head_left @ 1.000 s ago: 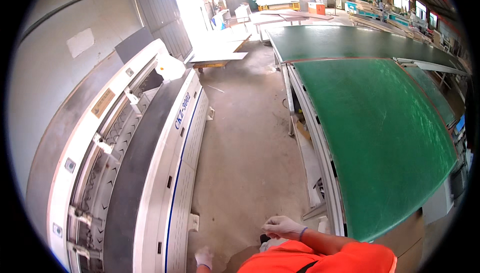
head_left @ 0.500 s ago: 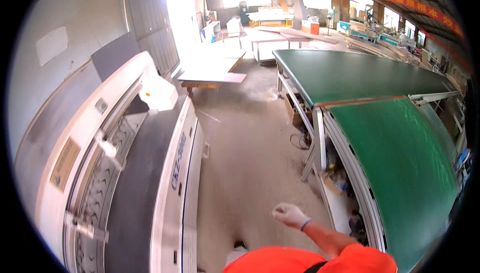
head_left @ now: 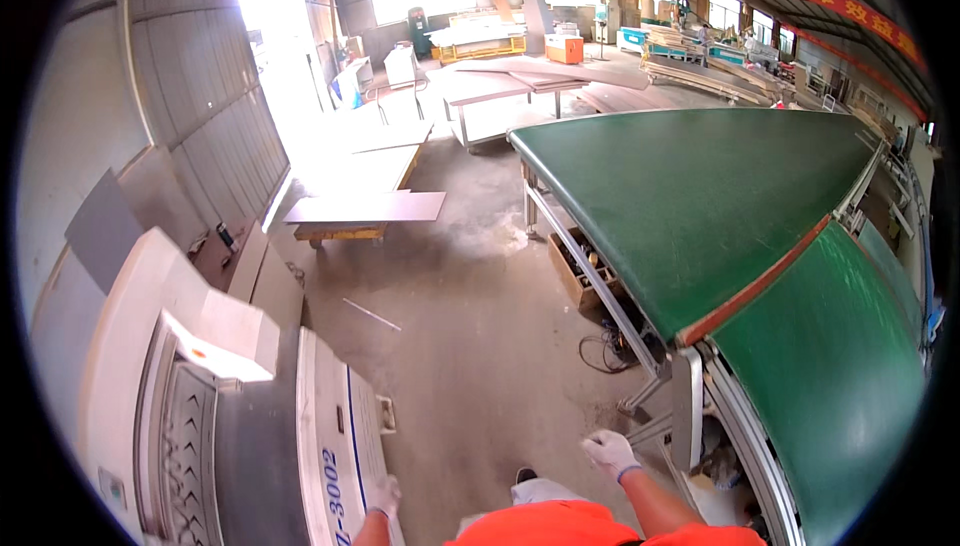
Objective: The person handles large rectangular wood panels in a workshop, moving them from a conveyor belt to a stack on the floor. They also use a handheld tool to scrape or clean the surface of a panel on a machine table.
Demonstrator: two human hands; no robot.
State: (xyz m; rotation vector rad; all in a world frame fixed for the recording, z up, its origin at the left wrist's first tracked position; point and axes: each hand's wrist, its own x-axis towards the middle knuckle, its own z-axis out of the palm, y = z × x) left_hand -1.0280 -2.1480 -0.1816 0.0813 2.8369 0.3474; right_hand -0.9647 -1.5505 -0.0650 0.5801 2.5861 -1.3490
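Note:
My right hand point(head_left: 608, 453), in a white glove with a blue cuff, hangs over the walkway beside the frame of the green belt conveyor point(head_left: 830, 376). Its fingers are curled in, and nothing shows in them. Lower down on the left, my left hand point(head_left: 382, 496), gloved in white too, swings next to the pale side panel of a long machine point(head_left: 335, 426). Motion smears its fingers, and I see nothing held there. Neither hand appears to touch the equipment.
A wider green belt table point(head_left: 690, 176) fans out ahead on the right. Under its edge are a wooden box point(head_left: 580, 271) and a coiled black cable point(head_left: 605, 346). A low cart point(head_left: 340, 232) bears flat panels ahead left. A thin white strip point(head_left: 371, 314) lies on the floor.
I have moved forward along the walkway, so the machine and conveyor slide nearer and lower. My left hand has come into view at the lower left; my right hand stays raised at the right.

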